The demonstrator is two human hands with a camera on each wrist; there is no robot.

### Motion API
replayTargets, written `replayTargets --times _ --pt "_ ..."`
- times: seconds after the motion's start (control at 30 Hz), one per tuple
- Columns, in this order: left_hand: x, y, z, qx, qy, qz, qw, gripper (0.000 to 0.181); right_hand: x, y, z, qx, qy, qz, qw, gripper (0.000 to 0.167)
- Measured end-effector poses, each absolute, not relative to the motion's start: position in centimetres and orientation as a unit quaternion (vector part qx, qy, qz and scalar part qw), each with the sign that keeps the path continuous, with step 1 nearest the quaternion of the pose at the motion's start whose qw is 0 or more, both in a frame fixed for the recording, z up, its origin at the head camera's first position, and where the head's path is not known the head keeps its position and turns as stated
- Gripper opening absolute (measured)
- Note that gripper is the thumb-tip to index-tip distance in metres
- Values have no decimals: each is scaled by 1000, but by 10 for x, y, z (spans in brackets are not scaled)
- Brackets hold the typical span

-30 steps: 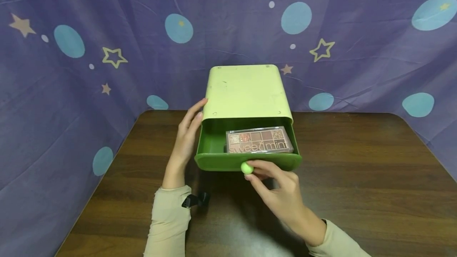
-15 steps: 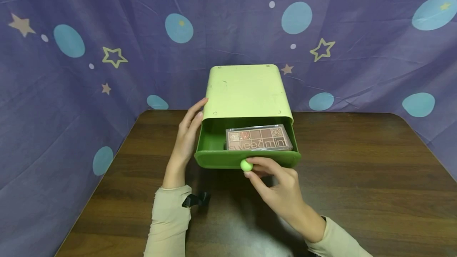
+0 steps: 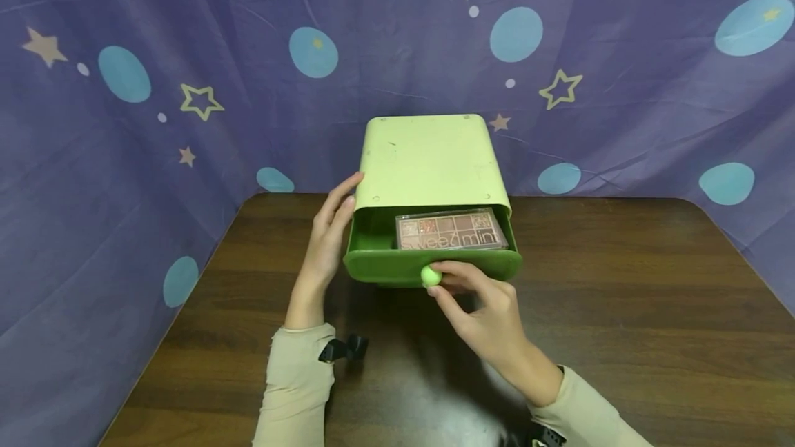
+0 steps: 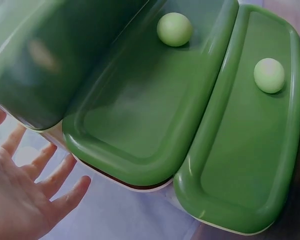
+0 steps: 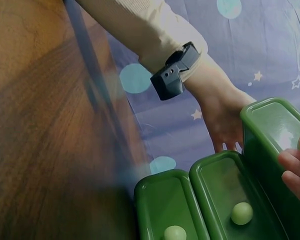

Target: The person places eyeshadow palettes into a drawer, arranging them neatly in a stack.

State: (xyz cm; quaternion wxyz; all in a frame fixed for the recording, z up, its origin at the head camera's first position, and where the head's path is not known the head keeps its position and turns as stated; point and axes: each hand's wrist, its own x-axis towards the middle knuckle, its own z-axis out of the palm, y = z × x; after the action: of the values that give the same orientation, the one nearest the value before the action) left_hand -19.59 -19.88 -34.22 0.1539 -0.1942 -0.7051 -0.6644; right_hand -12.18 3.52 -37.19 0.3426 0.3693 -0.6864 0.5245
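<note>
A pale green drawer cabinet (image 3: pixel 433 161) stands at the back of the table, its top drawer (image 3: pixel 380 266) partly out. Inside that drawer, toward the right, lies an eyeshadow palette (image 3: pixel 450 230) with a clear lid, tilted slightly. My right hand (image 3: pixel 487 309) pinches the drawer's round light green knob (image 3: pixel 431 275) between thumb and fingers. Against the cabinet's left side rests my left hand (image 3: pixel 324 243), its fingers extended. The left wrist view shows that hand (image 4: pixel 27 195) spread beside the cabinet.
Below the pulled drawer, the middle drawer (image 4: pixel 135 115) and bottom drawer (image 4: pixel 240 160) are pushed in, each with a round knob. A dark wooden table (image 3: pixel 621 309) carries the cabinet. A purple curtain (image 3: pixel 397 33) with stars hangs close behind.
The top drawer has slid a little inward, carrying the palette back toward the cabinet. My right hand has moved with the knob. My left hand stays in place.
</note>
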Motion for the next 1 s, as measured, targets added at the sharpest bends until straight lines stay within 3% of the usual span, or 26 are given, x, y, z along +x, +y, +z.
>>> replayTargets --times 1.0 --pt "-196 -200 -342 -203 -706 -662 151 45 -151 33 -372 322 -712 529 329 30"
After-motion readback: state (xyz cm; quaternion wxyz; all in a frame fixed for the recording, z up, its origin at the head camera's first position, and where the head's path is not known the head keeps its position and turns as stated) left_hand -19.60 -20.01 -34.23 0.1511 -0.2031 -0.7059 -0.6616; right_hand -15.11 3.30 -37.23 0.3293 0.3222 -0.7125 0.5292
